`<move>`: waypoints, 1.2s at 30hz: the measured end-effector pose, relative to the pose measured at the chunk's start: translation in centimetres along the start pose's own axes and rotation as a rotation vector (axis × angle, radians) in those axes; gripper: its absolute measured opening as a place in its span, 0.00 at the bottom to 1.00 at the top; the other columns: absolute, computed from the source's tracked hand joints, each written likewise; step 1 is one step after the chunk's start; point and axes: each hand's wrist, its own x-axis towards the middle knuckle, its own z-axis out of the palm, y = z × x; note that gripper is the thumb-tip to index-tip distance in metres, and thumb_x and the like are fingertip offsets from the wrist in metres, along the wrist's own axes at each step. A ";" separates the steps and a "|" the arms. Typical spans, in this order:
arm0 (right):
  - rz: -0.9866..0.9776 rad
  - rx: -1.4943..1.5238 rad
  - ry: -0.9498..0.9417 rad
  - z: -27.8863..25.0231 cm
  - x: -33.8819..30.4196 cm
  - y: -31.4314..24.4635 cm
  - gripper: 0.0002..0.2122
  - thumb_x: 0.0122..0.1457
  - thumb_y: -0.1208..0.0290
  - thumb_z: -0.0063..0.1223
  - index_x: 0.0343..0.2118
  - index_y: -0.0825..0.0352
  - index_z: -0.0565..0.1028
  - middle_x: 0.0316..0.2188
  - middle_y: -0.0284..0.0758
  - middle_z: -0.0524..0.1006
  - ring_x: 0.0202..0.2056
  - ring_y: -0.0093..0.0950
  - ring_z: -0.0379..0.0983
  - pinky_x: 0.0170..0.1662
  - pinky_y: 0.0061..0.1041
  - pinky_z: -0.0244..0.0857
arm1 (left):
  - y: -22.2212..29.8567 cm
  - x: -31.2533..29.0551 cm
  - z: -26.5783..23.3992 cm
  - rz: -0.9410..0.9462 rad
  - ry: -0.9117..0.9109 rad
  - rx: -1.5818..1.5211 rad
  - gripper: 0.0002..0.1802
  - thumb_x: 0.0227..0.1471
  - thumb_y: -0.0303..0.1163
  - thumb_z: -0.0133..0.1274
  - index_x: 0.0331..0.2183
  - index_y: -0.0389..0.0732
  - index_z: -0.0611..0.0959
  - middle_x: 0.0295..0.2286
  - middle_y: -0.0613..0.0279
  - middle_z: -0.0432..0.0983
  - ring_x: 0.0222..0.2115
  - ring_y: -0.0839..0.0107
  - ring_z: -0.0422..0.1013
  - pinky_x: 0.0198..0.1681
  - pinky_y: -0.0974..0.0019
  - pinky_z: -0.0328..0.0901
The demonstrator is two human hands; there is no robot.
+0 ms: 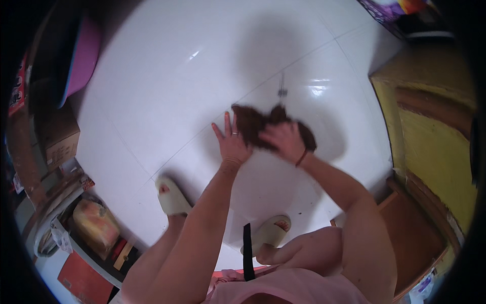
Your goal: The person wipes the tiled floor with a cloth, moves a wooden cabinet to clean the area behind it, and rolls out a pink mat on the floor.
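Note:
A dark brown cloth (253, 124) lies crumpled on the pale tiled floor ahead of me, its edges bunched and uneven. My left hand (234, 144) is at the cloth's left edge, fingers spread, with a ring on one finger. On the cloth's near side lies my right hand (284, 142), slightly blurred, its fingers stretched out over the fabric; a dark band circles that wrist. Whether either palm presses on the cloth is hidden. Just beyond the cloth, a small dark mark or bit of debris (282, 92) shows on the tile.
My feet in pale slippers (172, 197) stand near the hands. At left are a pink basin (85, 55), a cardboard box (63, 144) and a bin-like container with a bagged item (96, 225). Yellow-brown wooden furniture (430, 131) lines the right side. Glossy white tile (167, 96) surrounds the cloth.

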 end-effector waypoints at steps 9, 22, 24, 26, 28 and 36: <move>0.045 0.609 -0.016 -6.2 -7.0 -4.2 0.21 0.35 0.70 0.54 0.38 0.55 0.71 0.34 0.29 0.71 0.38 0.29 0.64 0.41 0.30 0.54 | 0.0 0.1 1.4 0.001 0.351 -0.048 0.34 0.45 0.43 0.38 0.53 0.39 0.54 0.55 0.59 0.41 0.56 0.56 0.35 0.52 0.39 0.28; 0.732 -0.227 0.458 -5.3 -11.3 8.5 0.26 0.39 0.68 0.50 0.47 0.48 0.64 0.46 0.31 0.61 0.46 0.33 0.56 0.44 0.40 0.50 | 0.6 -0.1 1.3 0.038 0.359 -0.049 0.33 0.47 0.42 0.37 0.53 0.39 0.52 0.56 0.59 0.39 0.56 0.56 0.35 0.52 0.40 0.30; 0.682 -0.221 0.321 -3.6 -12.2 3.1 0.26 0.37 0.70 0.50 0.46 0.48 0.65 0.46 0.33 0.61 0.46 0.35 0.56 0.43 0.40 0.50 | 0.5 -0.2 1.7 0.047 0.373 -0.033 0.33 0.47 0.42 0.38 0.53 0.38 0.53 0.56 0.59 0.39 0.56 0.56 0.35 0.52 0.40 0.30; 0.628 -0.085 0.182 -1.3 -13.0 -3.5 0.27 0.37 0.70 0.51 0.46 0.49 0.64 0.46 0.33 0.60 0.46 0.34 0.56 0.42 0.43 0.49 | 0.7 0.1 1.5 0.048 0.379 -0.024 0.33 0.47 0.42 0.38 0.53 0.38 0.53 0.56 0.59 0.40 0.56 0.56 0.36 0.52 0.40 0.31; 0.514 -0.050 0.083 2.9 -14.1 -9.2 0.26 0.39 0.65 0.53 0.47 0.47 0.63 0.47 0.33 0.59 0.46 0.34 0.56 0.42 0.46 0.49 | 0.7 0.0 1.3 0.041 0.361 -0.010 0.33 0.47 0.42 0.38 0.53 0.38 0.53 0.55 0.58 0.40 0.56 0.56 0.36 0.52 0.40 0.31; 0.655 -0.021 0.261 1.5 -12.6 -5.6 0.27 0.38 0.69 0.52 0.47 0.51 0.64 0.47 0.32 0.63 0.46 0.31 0.59 0.44 0.39 0.49 | 0.1 -0.1 1.5 0.051 0.373 -0.053 0.32 0.47 0.43 0.37 0.52 0.38 0.55 0.55 0.57 0.41 0.56 0.55 0.36 0.52 0.40 0.31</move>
